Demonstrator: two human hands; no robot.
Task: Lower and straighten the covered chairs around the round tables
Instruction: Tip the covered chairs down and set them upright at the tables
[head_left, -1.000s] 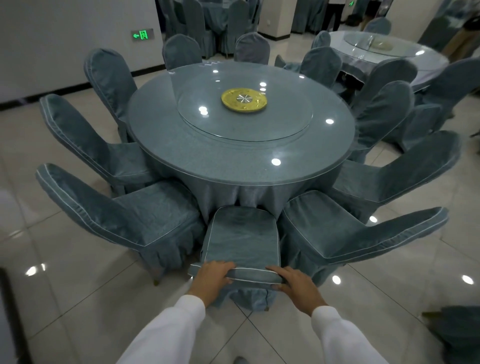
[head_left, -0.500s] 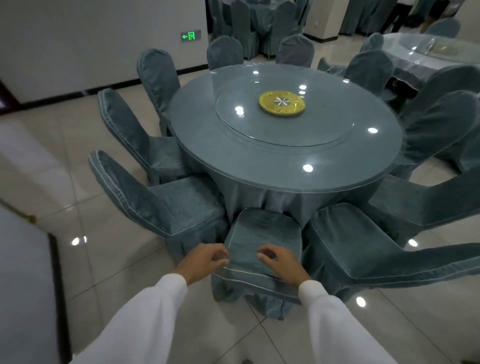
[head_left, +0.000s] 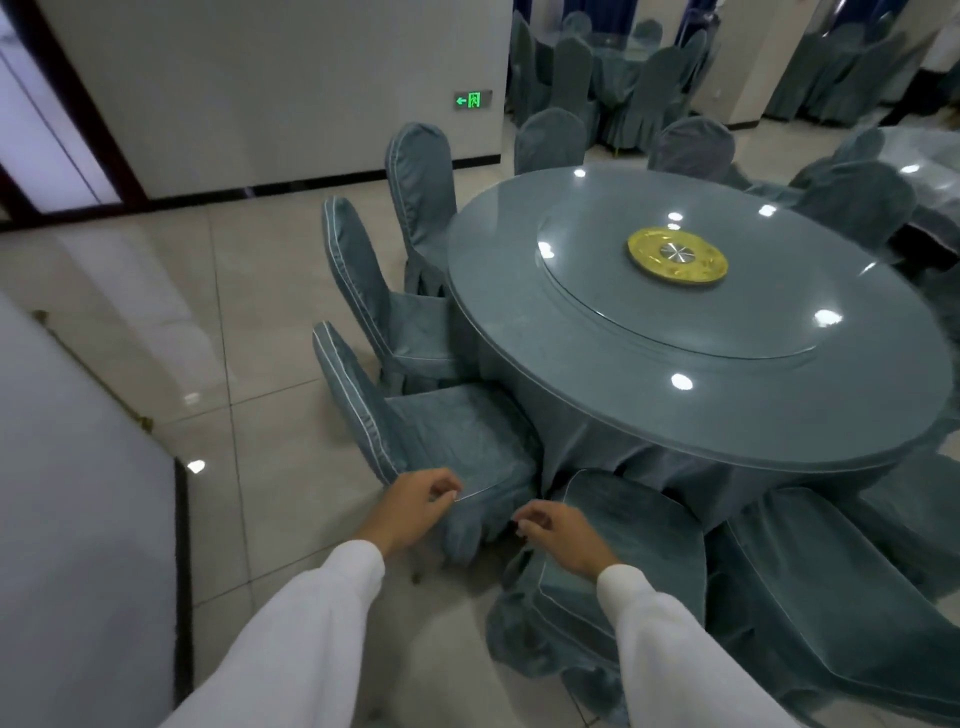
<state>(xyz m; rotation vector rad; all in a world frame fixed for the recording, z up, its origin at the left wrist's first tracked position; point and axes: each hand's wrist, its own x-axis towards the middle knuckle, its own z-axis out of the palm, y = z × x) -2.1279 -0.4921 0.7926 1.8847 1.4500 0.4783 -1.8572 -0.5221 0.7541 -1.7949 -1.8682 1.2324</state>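
A round table (head_left: 597, 415) with a blue-grey cloth and a glass turntable stands at the right. Blue-grey covered chairs ring it, several of them tilted. Nearest me is a covered chair (head_left: 639, 535) tucked against the cloth. My right hand (head_left: 563, 535) hovers over its left edge with loosely curled fingers that hold nothing. To its left is a tilted covered chair (head_left: 457, 436) whose back leans outward. At that chair's front seat corner my left hand (head_left: 415, 506) pinches the white-piped edge of the cover.
A gold disc (head_left: 677, 256) sits at the turntable's centre. Two more tilted chairs (head_left: 374, 296) stand further left around the table. A white partition (head_left: 78, 519) rises at my left, with tiled floor (head_left: 260, 415) between. More covered tables and chairs fill the back right.
Both hands let go of the near chair's top edge and moved left. My view swung left too. The left hand now meets the neighbouring tilted chair's seat edge.
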